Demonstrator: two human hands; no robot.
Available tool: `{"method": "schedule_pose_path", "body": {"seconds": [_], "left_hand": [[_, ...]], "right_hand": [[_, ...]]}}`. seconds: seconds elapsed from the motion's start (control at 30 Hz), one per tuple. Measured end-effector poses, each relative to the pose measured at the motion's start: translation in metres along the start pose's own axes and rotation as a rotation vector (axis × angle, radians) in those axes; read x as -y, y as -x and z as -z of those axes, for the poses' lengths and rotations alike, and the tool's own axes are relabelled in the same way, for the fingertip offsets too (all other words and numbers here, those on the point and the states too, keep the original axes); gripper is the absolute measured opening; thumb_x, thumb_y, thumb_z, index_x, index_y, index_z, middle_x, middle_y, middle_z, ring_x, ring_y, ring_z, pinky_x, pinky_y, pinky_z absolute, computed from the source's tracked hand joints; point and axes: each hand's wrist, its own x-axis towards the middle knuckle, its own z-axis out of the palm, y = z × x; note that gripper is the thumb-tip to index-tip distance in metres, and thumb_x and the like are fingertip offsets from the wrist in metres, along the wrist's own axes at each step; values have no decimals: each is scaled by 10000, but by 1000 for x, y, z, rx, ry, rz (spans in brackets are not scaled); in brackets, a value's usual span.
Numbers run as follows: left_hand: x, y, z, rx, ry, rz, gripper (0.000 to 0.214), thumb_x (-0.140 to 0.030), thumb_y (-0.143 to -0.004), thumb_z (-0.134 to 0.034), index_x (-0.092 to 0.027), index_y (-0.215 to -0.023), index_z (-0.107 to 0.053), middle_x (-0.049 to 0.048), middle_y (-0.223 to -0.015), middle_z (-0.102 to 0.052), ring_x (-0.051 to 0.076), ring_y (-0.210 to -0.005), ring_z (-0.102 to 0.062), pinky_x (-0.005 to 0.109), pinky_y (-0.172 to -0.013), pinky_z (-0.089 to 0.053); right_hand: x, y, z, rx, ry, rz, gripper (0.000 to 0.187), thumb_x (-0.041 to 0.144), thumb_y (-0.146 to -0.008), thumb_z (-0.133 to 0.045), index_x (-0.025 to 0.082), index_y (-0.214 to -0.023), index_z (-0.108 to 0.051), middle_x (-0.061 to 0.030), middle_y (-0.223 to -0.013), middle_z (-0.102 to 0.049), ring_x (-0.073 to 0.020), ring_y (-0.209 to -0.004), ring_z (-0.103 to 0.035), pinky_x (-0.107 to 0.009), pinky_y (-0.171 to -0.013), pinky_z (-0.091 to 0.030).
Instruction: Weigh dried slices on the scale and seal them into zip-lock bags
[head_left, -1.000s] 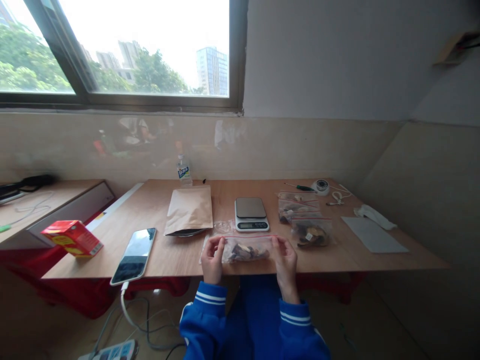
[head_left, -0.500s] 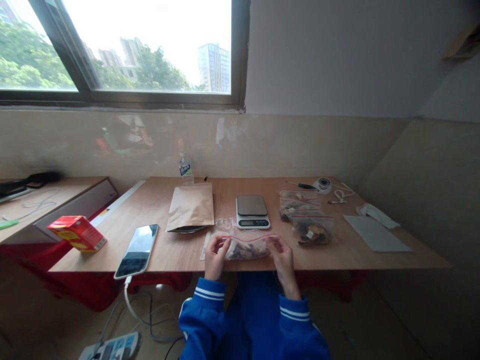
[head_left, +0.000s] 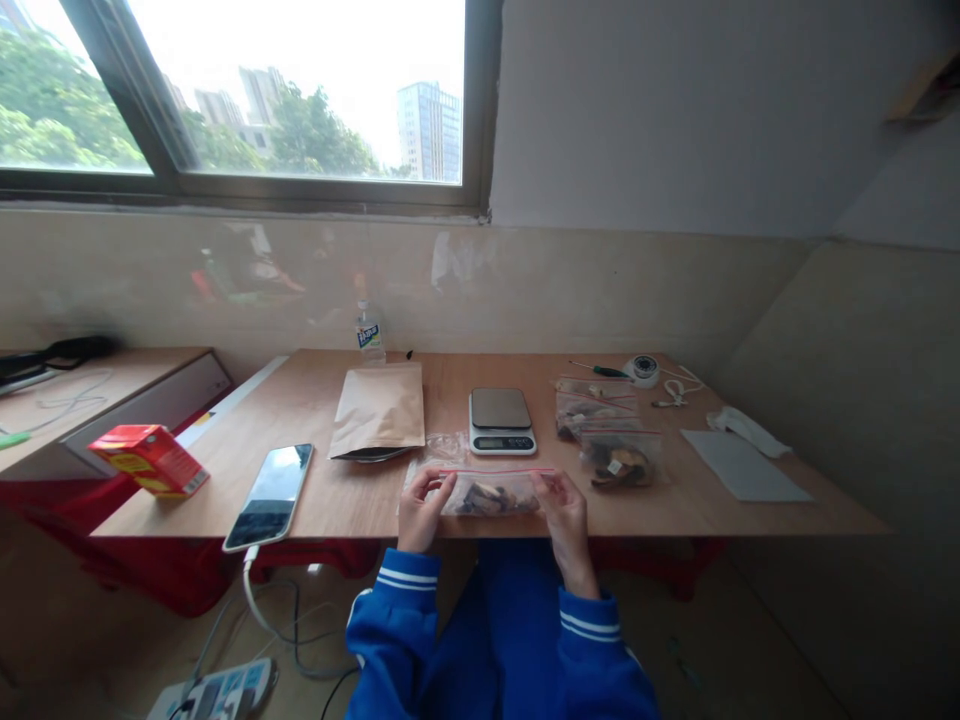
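A clear zip bag (head_left: 487, 490) with a red seal strip and dark dried pieces inside lies at the front edge of the wooden table (head_left: 337, 500). My left hand (head_left: 420, 508) pinches its left end and my right hand (head_left: 561, 512) pinches its right end near the seal. Both hands have their fingers closed on the bag. Just behind it stands a small digital kitchen scale (head_left: 501, 421).
A brown paper pouch (head_left: 381, 408) lies left of the scale, a phone (head_left: 268, 492) on a cable further left, a red box (head_left: 148, 459) on the side shelf. Filled zip bags (head_left: 611, 440) sit at right, then a grey sheet (head_left: 744, 466), a screwdriver (head_left: 600, 371), a water bottle (head_left: 367, 336).
My hands stay on the ends of the bag; the right fingers have shifted slightly along the seal. The view has drifted a little.
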Motion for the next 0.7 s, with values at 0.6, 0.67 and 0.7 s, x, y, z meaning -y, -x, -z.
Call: {"method": "schedule_pose_path", "body": {"seconds": [0.6,0.67,0.7], "left_hand": [[-9,8,-8,133,77,67,291,-403,-690,-708,-165,-845,-647,43,-827,-676,187,-811,-637,302,-754,-509],[-11,8,-8,133,49,60,278,-409,-687,-706,-162,-806,-660,45,-793,-676,195,-799,-638,308,-746,-512],[-11,8,-8,131,40,60,278,-416,-684,-707,-162,-789,-664,44,-775,-675,198,-789,-638,313,-739,-514]], "right_hand": [[-7,1,-2,202,-3,-83,352,440,-713,-706,178,-947,-688,-62,-894,-721,-206,-840,-654,-331,-775,-515],[-10,1,-2,192,29,-74,310,437,-700,-716,173,-861,-703,-55,-829,-724,-204,-793,-654,-338,-761,-517],[-10,0,-3,183,42,-63,298,437,-696,-719,171,-830,-705,-51,-799,-723,-201,-770,-652,-338,-748,-518]]}}
